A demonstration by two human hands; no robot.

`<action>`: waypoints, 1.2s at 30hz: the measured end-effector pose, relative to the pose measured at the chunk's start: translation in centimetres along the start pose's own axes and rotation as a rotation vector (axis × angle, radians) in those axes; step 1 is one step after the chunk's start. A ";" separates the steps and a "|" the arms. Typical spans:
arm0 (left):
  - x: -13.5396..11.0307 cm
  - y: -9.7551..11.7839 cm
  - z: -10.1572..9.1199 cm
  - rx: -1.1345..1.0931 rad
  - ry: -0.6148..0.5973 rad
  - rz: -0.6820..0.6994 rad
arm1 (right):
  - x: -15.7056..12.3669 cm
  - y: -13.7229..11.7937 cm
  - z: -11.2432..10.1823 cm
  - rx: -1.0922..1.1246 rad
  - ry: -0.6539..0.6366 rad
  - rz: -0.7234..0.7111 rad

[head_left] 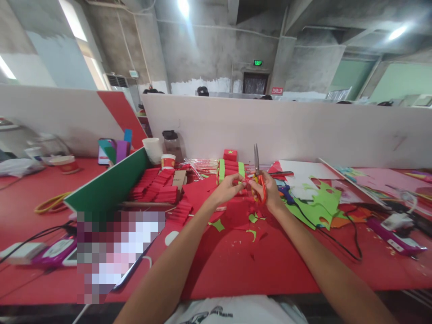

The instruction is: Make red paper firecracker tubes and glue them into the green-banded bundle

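Observation:
My right hand (271, 192) is closed round a pair of scissors (257, 158) with orange and yellow handles; the blades point up and away from me. My left hand (230, 189) is pinched on a small red paper piece (247, 179), and my right fingertips come close to its other side. Whether those fingertips also touch it I cannot tell. Just behind my left hand lies a bundle of red rolls (232, 167) with bright green bands. Green paper scraps (218, 224) and bits of red paper are scattered below both hands.
Folded red paper strips (155, 183) lie left, beside a green divider (108, 184). Behind stand paper cups (168, 161) and a bottle (172, 145). On the right are a blue glue gun (285, 193), its black cord and cut green sheets (326, 198). A blurred-out screen (135, 243) lies front left.

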State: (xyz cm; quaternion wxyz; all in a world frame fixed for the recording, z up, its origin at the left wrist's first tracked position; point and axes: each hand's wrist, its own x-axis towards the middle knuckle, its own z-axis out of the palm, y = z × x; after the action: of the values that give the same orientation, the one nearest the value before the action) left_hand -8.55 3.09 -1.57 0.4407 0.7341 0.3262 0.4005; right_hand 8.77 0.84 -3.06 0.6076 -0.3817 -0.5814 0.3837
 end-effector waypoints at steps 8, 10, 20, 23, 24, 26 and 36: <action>-0.3 0.9 0.0 0.002 0.027 0.050 | -0.1 -0.3 0.2 -0.007 -0.009 0.016; -0.3 0.9 0.0 0.005 0.022 0.048 | -0.1 -0.4 0.2 -0.013 -0.018 0.026; 0.4 0.3 -0.3 -0.116 0.251 0.079 | -0.4 0.0 0.3 -0.041 -0.186 0.082; 0.7 0.2 -0.5 -0.179 0.359 0.078 | -0.5 0.4 0.3 -0.082 -0.274 0.100; 0.8 0.2 -0.6 -0.193 0.382 0.081 | -0.6 0.5 0.3 -0.094 -0.294 0.108; 0.9 0.1 -0.7 -0.213 0.407 0.093 | -0.7 0.6 0.3 -0.128 -0.317 0.115; 1.2 -0.4 -1.0 -0.276 0.504 0.090 | -1.0 0.3 0.3 -0.204 -0.396 0.077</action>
State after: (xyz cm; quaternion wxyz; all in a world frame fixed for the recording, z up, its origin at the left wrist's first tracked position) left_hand -8.93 4.66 -1.26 0.4233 0.5581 0.3349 0.6302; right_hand 8.39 0.04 -3.74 0.4246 -0.3803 -0.7102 0.4131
